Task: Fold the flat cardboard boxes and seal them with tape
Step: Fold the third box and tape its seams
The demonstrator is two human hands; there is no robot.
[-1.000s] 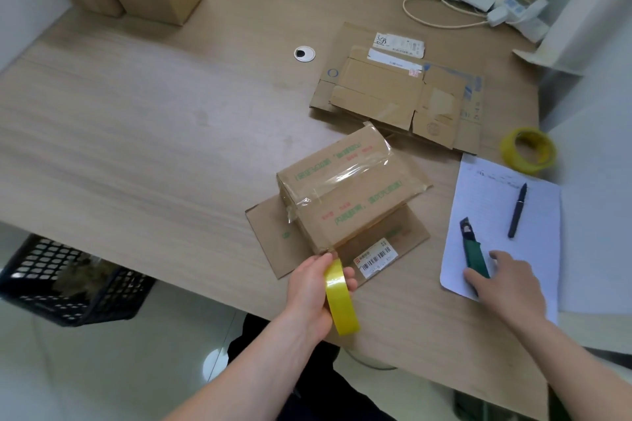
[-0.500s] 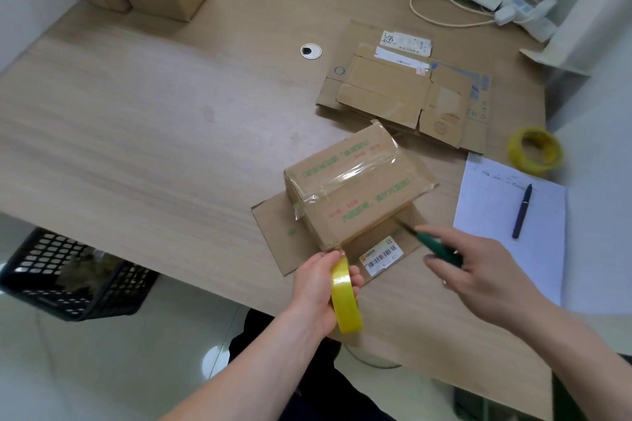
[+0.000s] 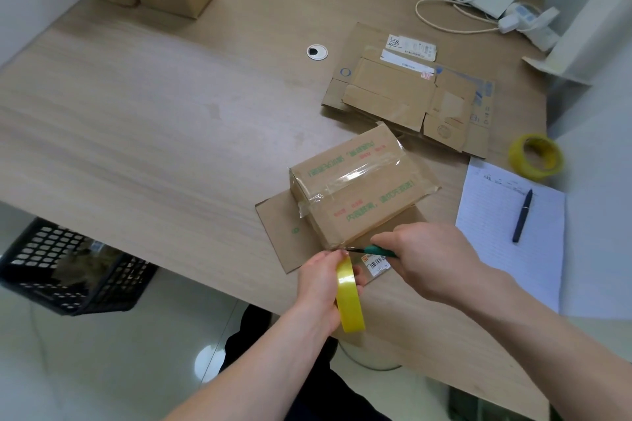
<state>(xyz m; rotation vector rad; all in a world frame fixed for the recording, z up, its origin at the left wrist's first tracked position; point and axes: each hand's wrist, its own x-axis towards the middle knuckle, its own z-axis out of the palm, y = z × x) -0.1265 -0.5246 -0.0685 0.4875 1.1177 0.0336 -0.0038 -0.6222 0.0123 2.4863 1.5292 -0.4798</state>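
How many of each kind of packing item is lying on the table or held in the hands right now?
Yellow tape rolls: 2, one in the left hand, one by the paper
Taped-up box: 1
Flattened cardboard stack: 1
Green-handled cutter: 1, in the right hand
Pen: 1
Total: 6

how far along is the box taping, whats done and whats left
Done: the folded box has clear tape along its top seam. In hand: the left hand holds the yellow tape roll at the box's near corner, and the right hand brings a green cutter to the strip there. Left: the flat cardboard pieces behind remain unfolded.
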